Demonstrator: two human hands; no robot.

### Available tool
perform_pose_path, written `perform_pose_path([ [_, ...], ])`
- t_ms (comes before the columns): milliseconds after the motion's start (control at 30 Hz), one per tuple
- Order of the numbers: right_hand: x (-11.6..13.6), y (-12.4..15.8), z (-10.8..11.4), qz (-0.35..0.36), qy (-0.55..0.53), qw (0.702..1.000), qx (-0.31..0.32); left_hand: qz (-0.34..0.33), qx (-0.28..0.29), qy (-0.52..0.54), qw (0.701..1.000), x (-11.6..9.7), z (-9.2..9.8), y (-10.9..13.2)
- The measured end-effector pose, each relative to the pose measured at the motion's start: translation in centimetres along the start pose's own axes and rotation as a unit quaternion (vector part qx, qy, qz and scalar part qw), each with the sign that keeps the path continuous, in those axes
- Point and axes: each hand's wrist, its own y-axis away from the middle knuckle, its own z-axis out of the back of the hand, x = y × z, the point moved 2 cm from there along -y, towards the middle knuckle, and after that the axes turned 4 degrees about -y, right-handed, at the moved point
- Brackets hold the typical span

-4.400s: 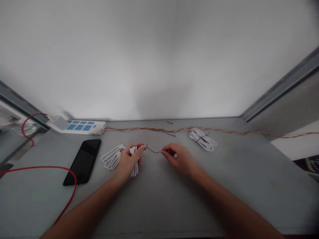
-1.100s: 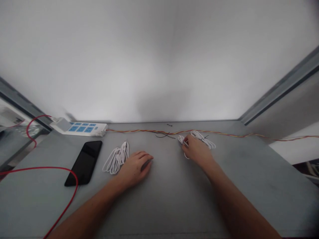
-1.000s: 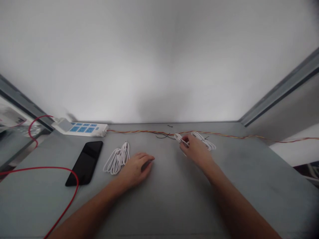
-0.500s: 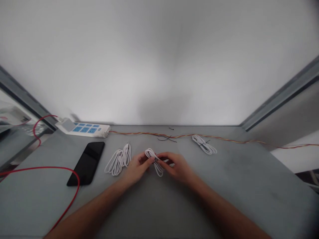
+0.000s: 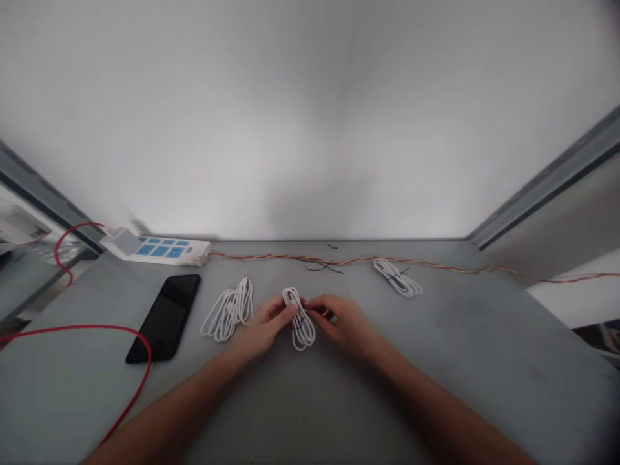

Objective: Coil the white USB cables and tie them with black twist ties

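A coiled white cable point(image 5: 303, 334) is gripped by my left hand point(image 5: 265, 325), thumb on top and fingers underneath. Around the coil's middle runs a thin black twist tie point(image 5: 297, 325). My right hand point(image 5: 343, 321) is closed in a pinch at the coil's right side, where the tie's end seems to lie between thumb and forefinger. Left of my hands, more white cable point(image 5: 227, 314) lies in loose loops on the grey table. Farther off to the right rests another white cable coil point(image 5: 397, 278), bound with a black tie.
A black phone point(image 5: 165, 316) lies at left, with a red cable point(image 5: 140, 381) crossing its lower corner. Behind it stands a white power strip point(image 5: 167, 250) with a plugged-in charger. A twisted red-yellow wire point(image 5: 445, 266) runs along the back, near loose black ties point(image 5: 323, 266).
The white coil has turned a little more upright in my left hand, showing more of the black tie. My right fingers have drawn slightly away from the coil's middle.
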Motion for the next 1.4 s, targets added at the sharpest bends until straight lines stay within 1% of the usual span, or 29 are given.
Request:
perform_pose_path([
  [100, -0.1, 0.1, -0.2, -0.023, -0.043, 0.999, 0.000, -0.005, 0.006, 0.002, 1.000, 0.0, 0.0, 0.0],
  [233, 0.0, 0.1, -0.3, -0.046, -0.100, 0.994, 0.021, -0.012, 0.008, -0.014, 1.000, -0.1, 0.0, 0.1],
  [400, 0.1, 0.0, -0.3, -0.061, -0.101, 0.992, 0.052, -0.014, 0.008, -0.019, 1.000, 0.2, 0.1, 0.0],
  [500, 0.0, -0.1, -0.3, -0.061, -0.091, 0.993, 0.050, -0.012, 0.007, -0.012, 1.000, 0.2, 0.0, 0.0],
  [567, -0.1, -0.1, -0.3, -0.059, -0.081, 0.994, 0.040, -0.004, 0.006, 0.014, 1.000, 0.1, 0.0, 0.0],
  [633, -0.1, -0.1, -0.3, -0.056, -0.065, 0.996, 0.028, 0.013, 0.007, 0.063, 0.998, -0.1, -0.1, 0.2],
  [767, 0.0, -0.1, -0.1, -0.049, -0.027, 0.998, 0.024, 0.039, 0.024, 0.153, 0.987, -0.9, -0.4, 0.4],
  [833, 0.1, -0.1, 0.2, -0.054, -0.015, 0.998, 0.019, 0.034, 0.004, 0.171, 0.985, -1.2, -0.3, 0.4],
  [900, 0.2, -0.2, 0.5, -0.063, -0.004, 0.998, 0.008, 0.023, -0.030, 0.168, 0.985, -1.2, -0.2, 0.3],
  [967, 0.4, -0.2, 0.8, -0.069, 0.008, 0.998, -0.007, 0.012, -0.070, 0.124, 0.990, -1.0, 0.1, 0.1],
  [1033, 0.6, -0.2, 1.1, -0.068, 0.014, 0.997, -0.024, -0.002, -0.113, 0.018, 0.993, -0.9, 0.5, 0.1],
  [1100, 0.7, -0.2, 1.2, -0.062, 0.013, 0.997, -0.033, -0.014, -0.149, -0.110, 0.983, -0.9, 0.8, 0.1],
  [1167, 0.8, -0.2, 1.2, -0.054, 0.013, 0.998, -0.034, -0.017, -0.168, -0.197, 0.966, -1.1, 0.9, 0.2],
  [1267, 0.8, -0.2, 1.1, -0.044, 0.017, 0.998, -0.037, -0.005, -0.182, -0.234, 0.955, -1.4, 1.0, 0.2],
  [1400, 0.6, -0.1, 1.3, -0.035, 0.019, 0.998, -0.053, 0.015, -0.184, -0.217, 0.959, -1.5, 1.0, 0.0],
])
